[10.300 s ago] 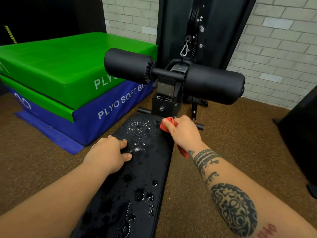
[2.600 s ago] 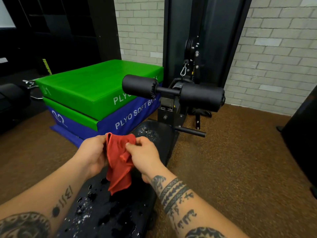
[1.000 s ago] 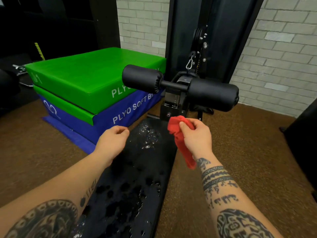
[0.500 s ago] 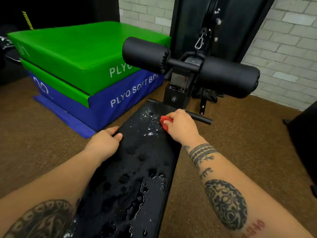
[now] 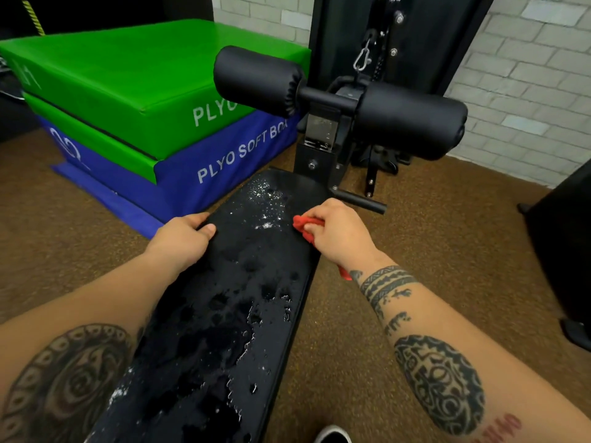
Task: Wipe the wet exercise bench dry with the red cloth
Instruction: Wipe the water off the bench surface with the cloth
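Note:
The black exercise bench runs from the bottom of the view up to its foam roller pads; water drops and puddles cover its surface. My right hand presses the bunched red cloth onto the bench's far right edge, and a strip of cloth hangs out below my wrist. Most of the cloth is hidden under the hand. My left hand grips the bench's left edge, thumb on top.
Black foam roller pads and a black cable machine stand beyond the bench. Stacked green and blue plyo soft boxes sit to the left on the brown floor. A dark object stands at the right edge. A shoe tip shows at the bottom.
My right hand brought the cloth down from the air onto the bench's far right side and stays there. My left hand lowered and took hold of the left edge.

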